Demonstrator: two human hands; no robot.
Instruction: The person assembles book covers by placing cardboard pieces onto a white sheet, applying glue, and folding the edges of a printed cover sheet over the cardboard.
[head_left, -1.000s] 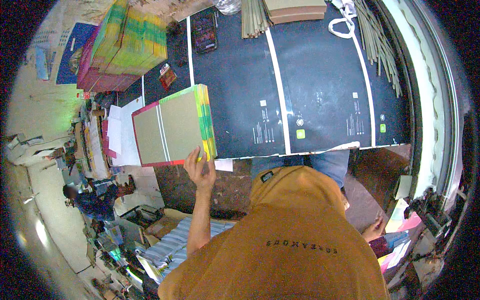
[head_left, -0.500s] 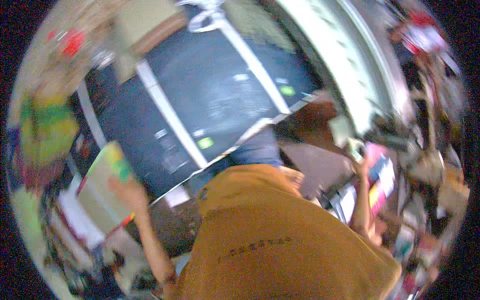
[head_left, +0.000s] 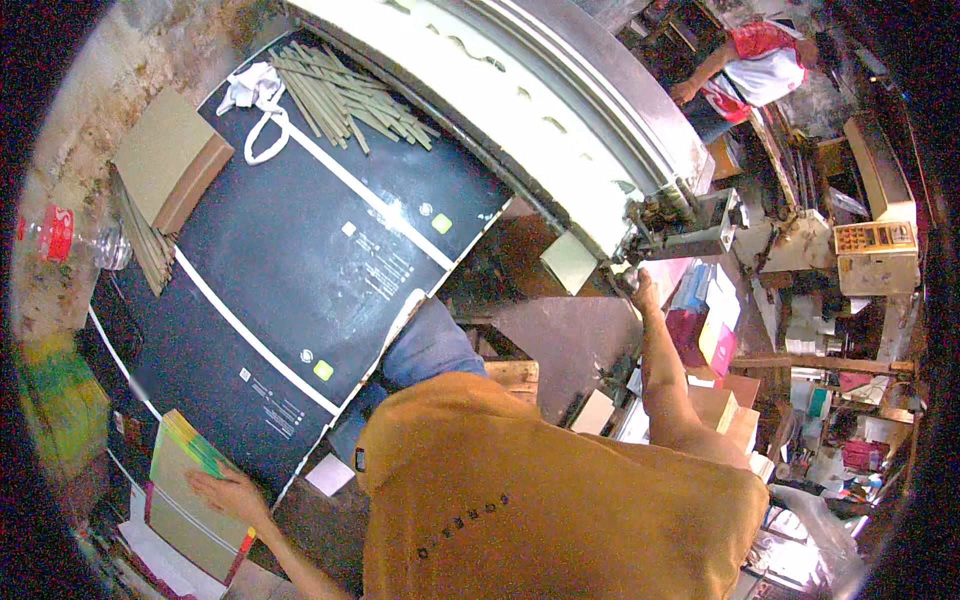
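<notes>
My left hand lies with fingers stretched out on a greenish-grey board cover, which has green and yellow along its upper edge and sits on a pile at lower left. Toward the right my right arm reaches out to the end of a long, bright machine. There my right hand is closed at the machine's end; what its fingers hold is too small to make out. Beside it a small pale-green board piece sticks out from under the machine.
A table covered with dark printed sheets spans the front, bearing grey strips, a white cloth and a board block. A plastic bottle lies far left. Stacked booklets stand right; another person is beyond.
The view has turned and sharpened, so the table and machine sit differently in it. My left hand stays on the board cover; my right hand is still by the machine's end.
</notes>
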